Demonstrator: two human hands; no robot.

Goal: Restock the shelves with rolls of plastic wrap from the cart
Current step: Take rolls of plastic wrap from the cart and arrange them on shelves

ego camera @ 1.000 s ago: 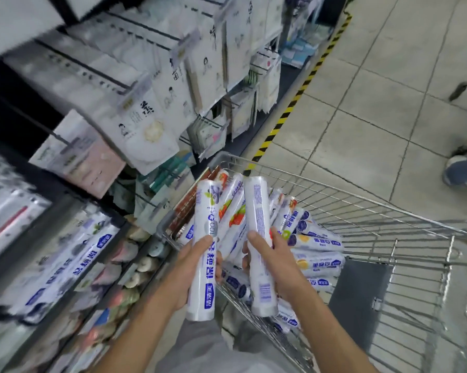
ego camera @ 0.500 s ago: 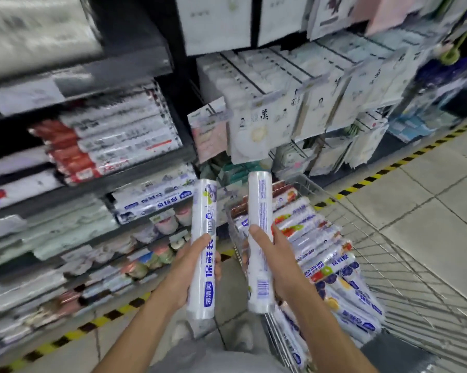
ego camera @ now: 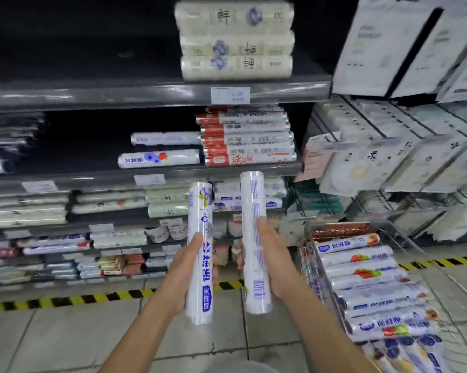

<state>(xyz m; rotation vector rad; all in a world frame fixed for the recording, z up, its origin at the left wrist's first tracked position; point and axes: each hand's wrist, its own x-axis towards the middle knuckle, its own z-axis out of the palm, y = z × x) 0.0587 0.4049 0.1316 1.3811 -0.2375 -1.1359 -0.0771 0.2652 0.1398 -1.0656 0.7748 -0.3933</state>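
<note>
Nearest, two bare forearms reach up from the bottom edge over a pale tiled floor.

The left hand grips the lower half of a roll of plastic wrap, the left roll. Its thumb lies along the front and its fingers are curled closed round the back. The roll stands nearly upright and has blue lettering.

The right hand grips the right roll the same way, with the thumb up the side and the fingers curled tight behind it. This roll is also upright and a little higher, and it shows fine print and a barcode. The two rolls are side by side and apart, in the air in front of the shelves.

To the right, near, a wire cart holds many more rolls in the cart, lying flat in rows.

Farther off, yellow and black tape runs across the floor along the foot of the shelves.

Beyond it stand dark shelves, blurred:
- The lower tiers are packed with flat-lying rolls and small goods.
- The middle shelf holds a blue-labelled roll with a second white roll behind it, and a stack of red-ended rolls just to their right.
- The top shelf carries a stack of pale rolls.

At far right, white hanging packs crowd a rack.
</note>
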